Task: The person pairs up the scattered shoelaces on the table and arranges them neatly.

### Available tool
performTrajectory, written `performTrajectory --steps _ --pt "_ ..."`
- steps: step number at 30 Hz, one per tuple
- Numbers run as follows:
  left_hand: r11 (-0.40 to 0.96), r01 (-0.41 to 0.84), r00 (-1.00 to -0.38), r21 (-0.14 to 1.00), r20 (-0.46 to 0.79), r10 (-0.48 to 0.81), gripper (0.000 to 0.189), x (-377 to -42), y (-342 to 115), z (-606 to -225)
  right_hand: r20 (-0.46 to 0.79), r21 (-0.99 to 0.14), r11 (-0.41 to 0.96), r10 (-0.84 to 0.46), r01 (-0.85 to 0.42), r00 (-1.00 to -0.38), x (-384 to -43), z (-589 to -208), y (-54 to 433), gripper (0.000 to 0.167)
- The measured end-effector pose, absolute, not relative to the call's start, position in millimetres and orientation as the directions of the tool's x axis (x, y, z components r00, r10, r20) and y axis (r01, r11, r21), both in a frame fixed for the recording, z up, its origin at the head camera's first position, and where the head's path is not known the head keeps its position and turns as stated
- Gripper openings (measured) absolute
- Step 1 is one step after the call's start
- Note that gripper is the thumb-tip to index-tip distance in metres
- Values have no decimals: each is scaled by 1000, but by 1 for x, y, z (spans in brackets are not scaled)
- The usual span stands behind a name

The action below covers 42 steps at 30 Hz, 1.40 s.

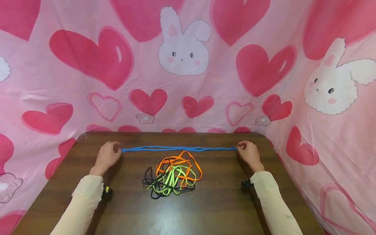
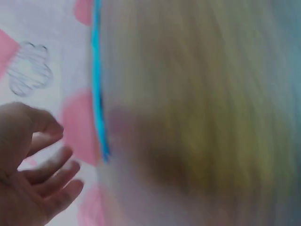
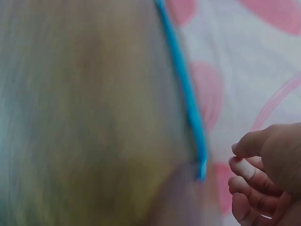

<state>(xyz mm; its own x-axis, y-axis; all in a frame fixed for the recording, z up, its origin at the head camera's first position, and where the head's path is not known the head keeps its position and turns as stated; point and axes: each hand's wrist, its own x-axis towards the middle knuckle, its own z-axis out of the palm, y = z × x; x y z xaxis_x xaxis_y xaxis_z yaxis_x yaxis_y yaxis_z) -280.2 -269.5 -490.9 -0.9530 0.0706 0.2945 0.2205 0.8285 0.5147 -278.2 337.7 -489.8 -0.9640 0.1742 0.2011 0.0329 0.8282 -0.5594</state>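
Note:
A blue shoelace (image 1: 176,148), doubled into several strands, lies stretched sideways across the far part of the table. My left hand (image 1: 109,155) is right at its left end; in the left wrist view the loosely bent fingers (image 2: 56,165) stand apart from the blue lace (image 2: 97,80). At the opposite end is my right hand (image 1: 249,153). In the right wrist view its thumb and index tip are close together, with the lace (image 3: 188,99) beside them and a gap between. Nearer than the blue lace lies a tangled heap of orange (image 1: 199,168), lime green (image 1: 170,179) and black laces (image 1: 148,181).
The brown wooden table (image 1: 211,209) reaches back to a pink curtain (image 1: 182,88) printed with hearts and rabbits, which also hangs along both sides. Dark straps with small black devices (image 1: 246,186) sit at both wrists, by the cream sleeves (image 1: 270,199).

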Motion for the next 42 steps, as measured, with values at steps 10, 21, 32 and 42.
performTrajectory --steps 10,21,32,42 --pt "642 349 -936 683 212 282 21 -275 -200 -472 191 -662 736 -12 -138 -982 -273 -458 264 17" --pt "649 276 -931 709 28 365 26 -262 -138 -470 5 -704 692 -219 -159 -976 -261 -466 164 21" --pt "632 258 -937 731 31 347 21 -253 -116 -477 -18 -544 838 -56 -37 -998 -257 -489 127 26" --pt "597 275 -935 753 66 347 22 -250 -118 -471 -173 -489 869 -12 75 -985 -249 -490 128 6"
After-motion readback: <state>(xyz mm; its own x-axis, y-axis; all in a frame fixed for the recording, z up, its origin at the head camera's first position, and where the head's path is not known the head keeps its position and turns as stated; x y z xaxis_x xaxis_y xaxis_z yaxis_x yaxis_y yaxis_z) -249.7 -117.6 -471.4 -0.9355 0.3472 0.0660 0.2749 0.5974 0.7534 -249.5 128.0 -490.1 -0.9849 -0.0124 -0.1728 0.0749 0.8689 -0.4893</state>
